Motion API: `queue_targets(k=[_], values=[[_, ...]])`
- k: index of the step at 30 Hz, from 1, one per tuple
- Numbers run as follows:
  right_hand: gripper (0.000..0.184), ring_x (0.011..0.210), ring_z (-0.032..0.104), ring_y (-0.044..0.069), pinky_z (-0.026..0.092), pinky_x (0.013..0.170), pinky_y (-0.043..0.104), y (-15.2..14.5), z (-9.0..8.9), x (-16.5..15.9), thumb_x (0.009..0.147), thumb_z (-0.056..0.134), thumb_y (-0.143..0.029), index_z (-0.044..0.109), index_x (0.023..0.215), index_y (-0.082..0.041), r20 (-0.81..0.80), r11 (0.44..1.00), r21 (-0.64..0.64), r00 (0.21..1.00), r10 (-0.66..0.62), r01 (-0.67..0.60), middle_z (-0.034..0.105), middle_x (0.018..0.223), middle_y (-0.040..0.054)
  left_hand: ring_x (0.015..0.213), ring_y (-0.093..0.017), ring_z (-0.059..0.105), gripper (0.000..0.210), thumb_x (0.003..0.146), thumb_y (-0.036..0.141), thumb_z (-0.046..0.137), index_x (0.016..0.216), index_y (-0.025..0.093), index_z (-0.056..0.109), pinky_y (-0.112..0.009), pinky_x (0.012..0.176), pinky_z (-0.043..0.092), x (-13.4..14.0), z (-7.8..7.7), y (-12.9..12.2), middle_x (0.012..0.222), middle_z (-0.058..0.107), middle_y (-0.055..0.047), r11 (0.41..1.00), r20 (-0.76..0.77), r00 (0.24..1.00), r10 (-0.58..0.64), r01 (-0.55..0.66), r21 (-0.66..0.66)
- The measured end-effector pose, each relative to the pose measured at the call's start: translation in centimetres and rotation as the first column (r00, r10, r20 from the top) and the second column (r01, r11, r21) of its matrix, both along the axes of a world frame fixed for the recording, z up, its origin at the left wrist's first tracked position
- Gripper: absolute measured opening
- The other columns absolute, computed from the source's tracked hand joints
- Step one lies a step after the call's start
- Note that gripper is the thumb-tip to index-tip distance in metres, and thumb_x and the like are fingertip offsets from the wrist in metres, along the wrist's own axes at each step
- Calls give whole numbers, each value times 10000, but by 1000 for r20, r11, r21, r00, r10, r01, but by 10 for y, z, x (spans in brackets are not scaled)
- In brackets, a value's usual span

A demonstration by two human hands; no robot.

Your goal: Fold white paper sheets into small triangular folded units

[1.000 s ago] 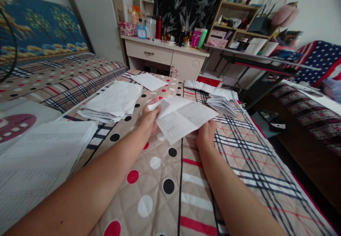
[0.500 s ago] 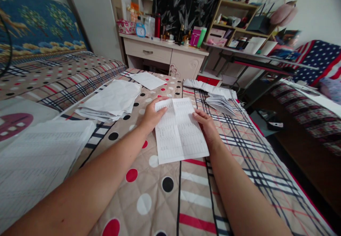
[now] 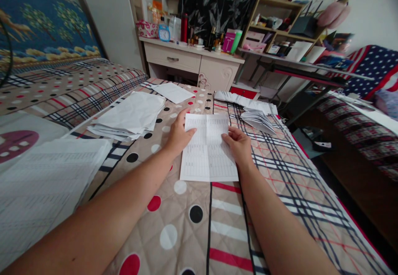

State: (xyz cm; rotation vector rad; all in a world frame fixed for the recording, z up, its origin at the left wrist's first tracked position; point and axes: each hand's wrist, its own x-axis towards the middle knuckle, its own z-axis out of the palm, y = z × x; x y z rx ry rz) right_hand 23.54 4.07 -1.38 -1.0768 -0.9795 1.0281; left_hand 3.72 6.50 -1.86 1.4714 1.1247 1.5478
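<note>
- Printed sheet [image 3: 209,142] over the quilt's [image 3: 177,254] middle; probably light, limp, easily creased; side edges suit a grip;
- left hand [image 3: 180,135] and right hand [image 3: 239,145] pinch its opposite sides;
- paper stack [image 3: 129,113] left; folded papers [image 3: 257,120] far right.

A white sheet of paper [image 3: 199,159], small print and ruled lines on its upward face, is held open by its two side edges above a patterned bedspread [image 3: 175,213]. A crease runs down its middle, and its bottom edge sits nearly straight across, nearest the viewer.
</note>
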Motion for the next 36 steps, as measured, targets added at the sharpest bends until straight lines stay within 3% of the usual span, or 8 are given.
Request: queue_targets(k=[5,9,12,16,19,24,29,36], values=[[370,556,618,125,452,546,248,6,-5,7,551,758,-211,709,915,-174,-52,988,-2,987,-153,153,717,672,-13,763,-163,647,600,747,153,671,1324,191,511,-276,712,500,-1,2,2,890,689,-53,992,105,994,7,7,-129],[386,558,615,123,451,558,249,10,-7,11,530,740,-201,696,912,-163,-77,970,-7,967,-242,243,704,653,-15,693,-151,634,352,777,278,671,1104,148,658,-255,631,477,-3,3,4,840,708,-60,965,249,963,-108,162,-208],[368,592,628,132,474,591,258,10,-6,12,521,737,-193,690,885,-165,-118,951,-18,944,-308,308,713,678,-11,693,-146,633,322,743,372,724,971,145,708,-244,619,472,-2,3,4,846,719,-61,952,310,939,-149,221,-213],[305,558,610,126,468,560,247,10,-4,11,530,712,-186,689,833,-159,-120,939,-25,932,-343,342,706,647,-14,673,-141,630,325,721,444,739,856,147,733,-229,593,460,-2,2,5,783,715,-47,939,283,938,-201,267,-218],[267,527,593,122,458,528,236,10,-3,11,530,699,-163,683,796,-148,-115,927,-44,920,-374,372,680,592,-22,600,-145,624,340,731,454,716,912,166,735,-241,543,458,-1,2,2,731,704,-30,902,281,923,-265,340,-266],[213,545,605,116,484,508,219,11,-3,10,518,689,-120,635,721,-154,-245,911,-35,880,-407,411,683,628,-20,642,-159,658,304,586,205,804,876,153,730,-258,588,506,3,9,-6,776,737,-38,889,168,926,-339,373,-266],[198,466,542,91,485,450,208,11,-3,9,525,697,-125,543,633,-186,-290,899,-29,857,-426,437,598,540,-72,737,-188,697,293,603,192,816,880,137,740,-290,685,549,5,10,-10,846,762,-71,749,13,782,-623,602,-277],[167,464,553,91,495,432,198,9,0,7,528,678,-117,549,613,-180,-306,905,-25,859,-411,424,607,543,-59,772,-172,703,333,650,274,815,943,139,728,-262,695,546,3,10,-10,912,765,-75,745,0,776,-631,606,-279]])
